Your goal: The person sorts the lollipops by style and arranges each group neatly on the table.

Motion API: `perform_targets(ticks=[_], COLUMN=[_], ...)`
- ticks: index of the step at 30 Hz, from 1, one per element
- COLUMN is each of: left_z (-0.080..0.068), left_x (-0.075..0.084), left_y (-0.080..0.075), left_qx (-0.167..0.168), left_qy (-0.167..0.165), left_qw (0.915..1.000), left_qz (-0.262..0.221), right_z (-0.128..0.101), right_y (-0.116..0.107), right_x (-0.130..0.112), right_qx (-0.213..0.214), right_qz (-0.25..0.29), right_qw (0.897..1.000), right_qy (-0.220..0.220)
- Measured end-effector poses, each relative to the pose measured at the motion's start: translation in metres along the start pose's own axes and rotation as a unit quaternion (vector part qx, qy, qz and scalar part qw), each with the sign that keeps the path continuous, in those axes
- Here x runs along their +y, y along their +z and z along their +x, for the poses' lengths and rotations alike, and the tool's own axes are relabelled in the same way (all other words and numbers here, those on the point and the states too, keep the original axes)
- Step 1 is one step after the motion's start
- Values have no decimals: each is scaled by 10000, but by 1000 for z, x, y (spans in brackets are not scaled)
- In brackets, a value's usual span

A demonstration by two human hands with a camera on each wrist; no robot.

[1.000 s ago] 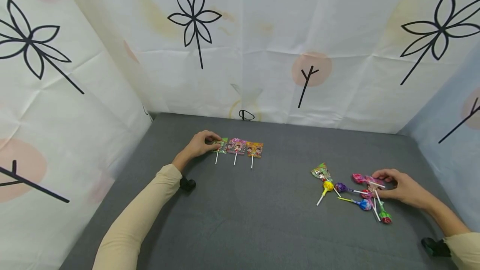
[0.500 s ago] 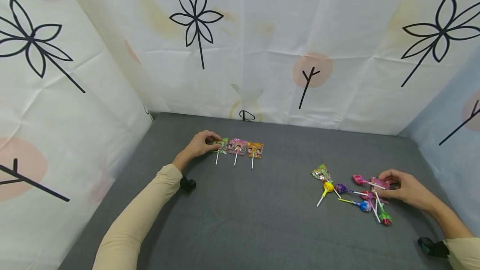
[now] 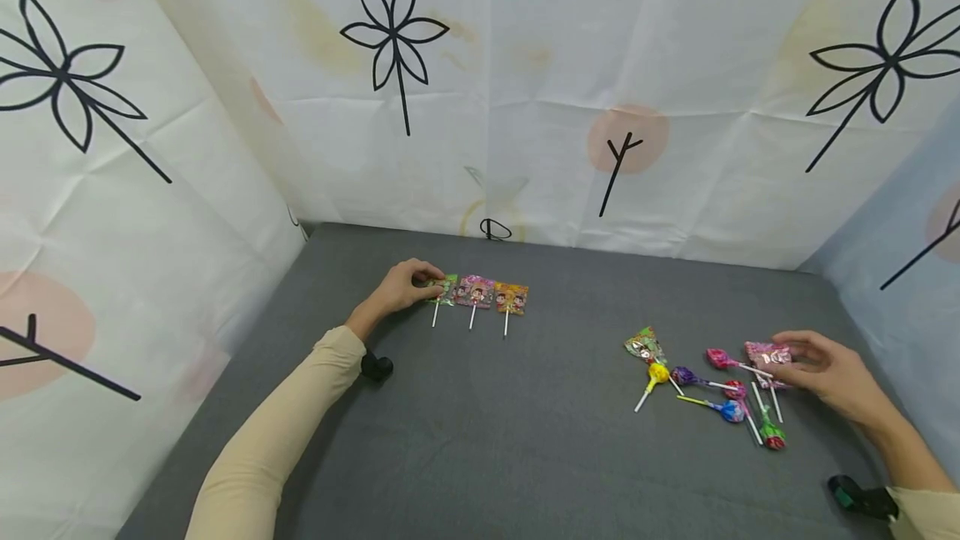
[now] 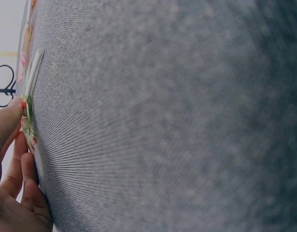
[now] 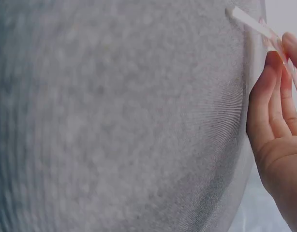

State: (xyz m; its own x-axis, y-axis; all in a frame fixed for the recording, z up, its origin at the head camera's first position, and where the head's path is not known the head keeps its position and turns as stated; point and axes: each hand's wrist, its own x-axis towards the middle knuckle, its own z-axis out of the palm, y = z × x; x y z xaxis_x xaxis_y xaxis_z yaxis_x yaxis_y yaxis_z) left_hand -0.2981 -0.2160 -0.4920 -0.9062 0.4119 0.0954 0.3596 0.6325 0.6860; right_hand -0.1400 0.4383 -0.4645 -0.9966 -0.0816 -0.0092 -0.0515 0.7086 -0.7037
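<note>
At 3 o'clock on the grey cloth counter (image 3: 495, 440), the right hand (image 3: 836, 372) pinches a pink, square-wrapped lollipop (image 3: 763, 352) between narrowed fingers; at 11, the left hand (image 3: 397, 290) pinches a green-wrapped lollipop (image 3: 450, 290). Likely picking up; next needs lifting clear.

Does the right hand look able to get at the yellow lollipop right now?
Probably not straightaway: the right hand pinches a pink-wrapped lollipop, and the purple lollipop lies between that hand and the yellow lollipop.

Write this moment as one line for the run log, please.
left grip: holds green lollipop packet at left end of three-packet row | right grip: holds pink lollipop packet beside loose round lollipops
</note>
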Motion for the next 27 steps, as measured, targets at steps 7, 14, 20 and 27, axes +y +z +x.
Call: perform_targets(ticks=[7,14,20,27], left_z=[-1,0,1,0], left_x=[0,0,2,3], left_y=[-1,-1,-2,-2], left_qx=[-44,-25,-37,-33], left_qy=[0,-11,67,71], left_qw=[10000,10000,10000,10000], left_qz=[-37,-26,-41,-17], right_z=[-1,4,6,7], right_y=[-6,-8,-9,-10], right_x=[1,-13,-36,-60], right_qx=[334,834,1069,648], right_qz=[1374,1626,1616,2935], right_qw=[9899,9827,9807,9529], right_qy=[-118,-312,-276,-413])
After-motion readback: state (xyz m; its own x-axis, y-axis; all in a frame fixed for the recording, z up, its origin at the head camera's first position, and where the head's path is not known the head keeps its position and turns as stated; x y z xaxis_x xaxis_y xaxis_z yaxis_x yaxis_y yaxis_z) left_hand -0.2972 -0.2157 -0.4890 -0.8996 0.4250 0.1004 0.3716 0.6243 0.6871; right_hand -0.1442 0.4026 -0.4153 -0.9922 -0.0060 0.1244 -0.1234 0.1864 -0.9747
